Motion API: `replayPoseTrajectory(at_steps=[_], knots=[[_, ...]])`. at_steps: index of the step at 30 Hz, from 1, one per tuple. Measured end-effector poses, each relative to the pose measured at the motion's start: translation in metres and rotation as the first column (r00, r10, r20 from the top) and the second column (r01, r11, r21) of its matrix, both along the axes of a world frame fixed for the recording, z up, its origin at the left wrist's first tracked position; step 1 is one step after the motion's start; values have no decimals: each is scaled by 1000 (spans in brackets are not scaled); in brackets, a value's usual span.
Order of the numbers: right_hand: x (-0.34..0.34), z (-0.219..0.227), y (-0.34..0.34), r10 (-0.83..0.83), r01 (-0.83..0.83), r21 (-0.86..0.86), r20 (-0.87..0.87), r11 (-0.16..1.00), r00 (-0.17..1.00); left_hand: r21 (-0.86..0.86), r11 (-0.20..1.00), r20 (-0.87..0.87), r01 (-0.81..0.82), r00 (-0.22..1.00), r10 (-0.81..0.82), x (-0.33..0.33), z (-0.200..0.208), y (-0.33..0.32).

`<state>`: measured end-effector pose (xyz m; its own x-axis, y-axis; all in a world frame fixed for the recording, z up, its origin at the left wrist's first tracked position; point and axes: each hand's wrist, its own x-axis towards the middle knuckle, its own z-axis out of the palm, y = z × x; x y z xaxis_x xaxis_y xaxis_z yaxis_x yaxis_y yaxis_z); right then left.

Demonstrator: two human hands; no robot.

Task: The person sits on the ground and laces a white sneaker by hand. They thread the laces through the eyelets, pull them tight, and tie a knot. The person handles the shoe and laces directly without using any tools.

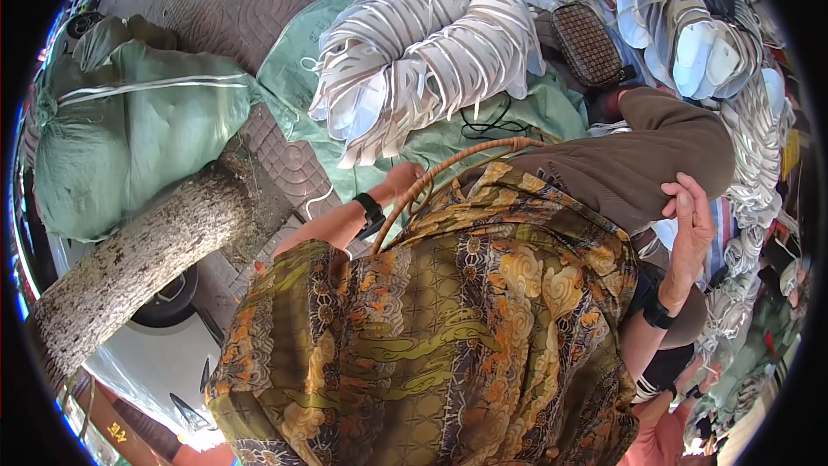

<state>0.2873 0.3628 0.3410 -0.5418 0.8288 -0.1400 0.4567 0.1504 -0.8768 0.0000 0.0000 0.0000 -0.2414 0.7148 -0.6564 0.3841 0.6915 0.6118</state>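
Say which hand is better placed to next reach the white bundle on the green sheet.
Likely left: the left hand is nearer the white bundle, while the right hand is beside the brown trousers.

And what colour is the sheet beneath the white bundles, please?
The sheet is green, clearest in the head view.

A green sheet (289, 91) is covering the paved ground (233, 0) — white banded bundles (470, 60) and a black cord (487, 126) are lying on it.

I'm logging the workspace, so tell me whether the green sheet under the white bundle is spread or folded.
Spread: the green sheet lies open on the paving, its edges reaching beyond the white bundle.
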Motion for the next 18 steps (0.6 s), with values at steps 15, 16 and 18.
replayPoseTrajectory(at_steps=[15, 16, 18], knots=[[60, 48, -32, -93, 85, 178, 39, 980, 995, 436, 798, -120, 417, 905, -407, -4, 141, 224], [67, 47, -38, -117, 109, 165, 36, 980, 992, 375, 751, -288, 543, 839, -463, -3, 147, 231], [83, 45, -41, -183, 175, 160, 35, 972, 983, 553, 645, -413, 527, 846, -337, -12, 154, 235]])
